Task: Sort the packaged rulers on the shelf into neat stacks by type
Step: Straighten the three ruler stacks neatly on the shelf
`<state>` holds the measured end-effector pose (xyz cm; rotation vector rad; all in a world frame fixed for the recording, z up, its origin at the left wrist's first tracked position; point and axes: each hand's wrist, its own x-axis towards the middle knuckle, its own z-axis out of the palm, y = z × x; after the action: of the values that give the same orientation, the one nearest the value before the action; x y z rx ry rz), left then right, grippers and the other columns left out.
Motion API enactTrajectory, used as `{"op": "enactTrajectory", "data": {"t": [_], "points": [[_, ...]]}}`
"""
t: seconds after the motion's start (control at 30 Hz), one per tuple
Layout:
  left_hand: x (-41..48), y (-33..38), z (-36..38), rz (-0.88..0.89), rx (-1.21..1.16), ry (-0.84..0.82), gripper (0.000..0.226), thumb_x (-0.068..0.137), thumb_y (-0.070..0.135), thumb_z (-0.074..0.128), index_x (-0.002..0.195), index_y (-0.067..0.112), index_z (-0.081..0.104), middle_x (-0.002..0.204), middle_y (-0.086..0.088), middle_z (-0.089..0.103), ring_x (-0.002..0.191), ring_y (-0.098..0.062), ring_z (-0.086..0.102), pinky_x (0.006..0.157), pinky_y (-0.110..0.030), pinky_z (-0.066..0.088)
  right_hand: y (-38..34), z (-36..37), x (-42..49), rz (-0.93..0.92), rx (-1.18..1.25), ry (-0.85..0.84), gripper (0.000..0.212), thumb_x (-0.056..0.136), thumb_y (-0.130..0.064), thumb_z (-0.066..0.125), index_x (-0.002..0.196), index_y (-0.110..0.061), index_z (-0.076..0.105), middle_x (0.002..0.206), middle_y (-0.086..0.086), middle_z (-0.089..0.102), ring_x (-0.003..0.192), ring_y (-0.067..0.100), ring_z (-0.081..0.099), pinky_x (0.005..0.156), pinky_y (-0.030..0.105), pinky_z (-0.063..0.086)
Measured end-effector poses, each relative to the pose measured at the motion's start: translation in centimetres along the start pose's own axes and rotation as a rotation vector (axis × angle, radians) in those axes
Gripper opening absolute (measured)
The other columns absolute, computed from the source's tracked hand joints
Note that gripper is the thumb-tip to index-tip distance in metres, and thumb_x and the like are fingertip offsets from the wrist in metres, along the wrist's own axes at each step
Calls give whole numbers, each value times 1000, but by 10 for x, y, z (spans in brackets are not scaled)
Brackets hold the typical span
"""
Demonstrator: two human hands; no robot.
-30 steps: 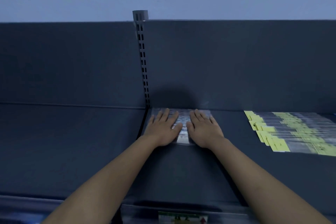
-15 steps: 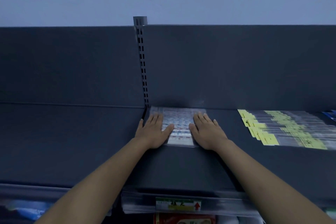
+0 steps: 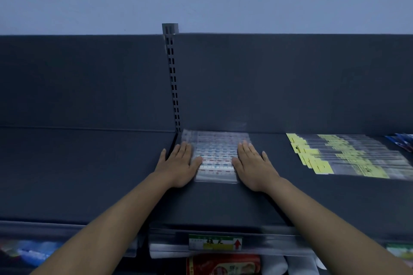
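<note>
A stack of clear-packaged rulers with red and blue marks (image 3: pixel 215 154) lies on the dark shelf (image 3: pixel 212 203), pushed against the back panel beside the slotted upright. My left hand (image 3: pixel 178 164) lies flat against the stack's left edge, fingers together. On the stack's right edge my right hand (image 3: pixel 253 165) rests flat the same way. Both palms face down and neither hand grips anything. To the right, a fanned row of clear ruler packs with yellow header cards (image 3: pixel 339 155) lies across the shelf.
A slotted metal upright (image 3: pixel 173 78) divides the back panel. Blue packages (image 3: pixel 402 142) show at the far right edge. A price label with a red arrow (image 3: pixel 215 242) sits on the shelf's front rail. Red and white goods (image 3: pixel 225 264) stand on the shelf below.
My hands have slid apart from the top of the stack to its left and right edges. The view has tilted down, so the front rail and lower shelf now show.
</note>
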<state>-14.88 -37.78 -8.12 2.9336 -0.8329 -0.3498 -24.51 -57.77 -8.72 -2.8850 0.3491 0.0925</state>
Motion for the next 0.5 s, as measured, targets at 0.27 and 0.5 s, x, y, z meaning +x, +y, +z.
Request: {"op": "enactTrajectory", "data": {"t": [0.27,0.5], "points": [[-18,-16,-2,133,41,3,65,99,56,6,152,24,-14,159,8,-18,146,-7,-16,116,-44,-18,6,-6,-19,-62,-1,-16,61,101,-45,11,151,-15,-10,159,-3,-13,145,9,-13,119,40,-5],[-32,-19,-3,145,33,-49,69,97,62,10,154,26,-8,161,9,-13,147,-7,-10,118,-44,-15,8,-3,-31,-95,24,-15,63,100,-48,14,152,-16,-2,160,-4,-4,146,8,-5,119,38,-3]]}}
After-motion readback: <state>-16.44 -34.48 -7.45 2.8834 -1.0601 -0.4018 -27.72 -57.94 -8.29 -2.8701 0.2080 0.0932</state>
